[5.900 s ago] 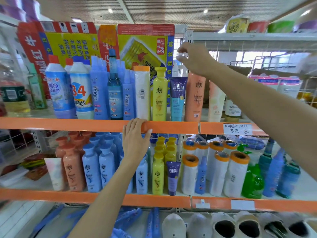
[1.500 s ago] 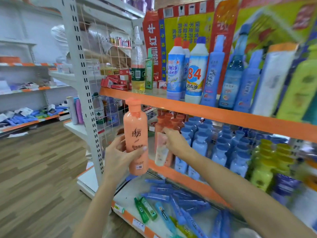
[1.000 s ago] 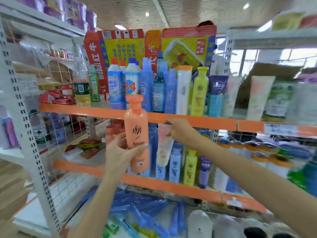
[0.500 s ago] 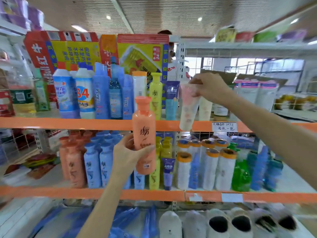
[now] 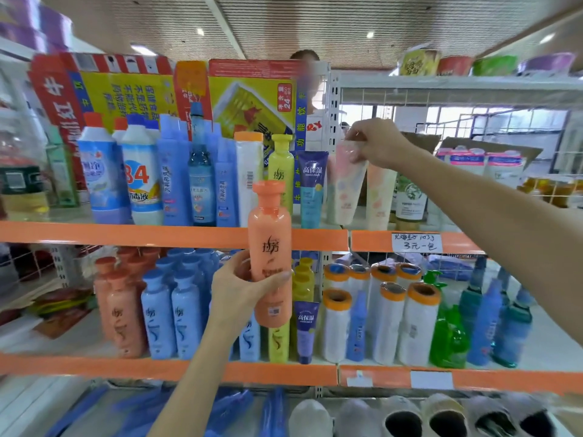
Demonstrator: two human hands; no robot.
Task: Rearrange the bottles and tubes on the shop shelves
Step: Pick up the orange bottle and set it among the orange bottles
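My left hand (image 5: 244,290) grips an orange bottle (image 5: 270,234) upright in front of the shelves, level with the upper shelf's orange edge (image 5: 157,234). My right hand (image 5: 377,143) pinches the top of a pale pink tube (image 5: 345,187) that stands on the upper shelf, between a purple-blue tube (image 5: 311,187) and another pale tube (image 5: 380,197). A yellow bottle (image 5: 281,171) stands left of the purple-blue tube. On the lower shelf (image 5: 189,369) stand several orange bottles (image 5: 121,310), blue bottles (image 5: 172,316) and yellow bottles (image 5: 303,279).
Blue and white cleaner bottles (image 5: 138,178) fill the upper shelf's left, backed by red-yellow cartons (image 5: 126,89). White rolls with orange caps (image 5: 391,316), a green pump bottle (image 5: 448,329) and teal bottles (image 5: 511,326) stand lower right. A person (image 5: 310,99) is behind the shelf. Slippers (image 5: 403,417) lie at the bottom.
My right hand has carried the pale pink tube up from the lower shelf and set it on the upper shelf beside the purple-blue tube. The orange bottle stays in my left hand.
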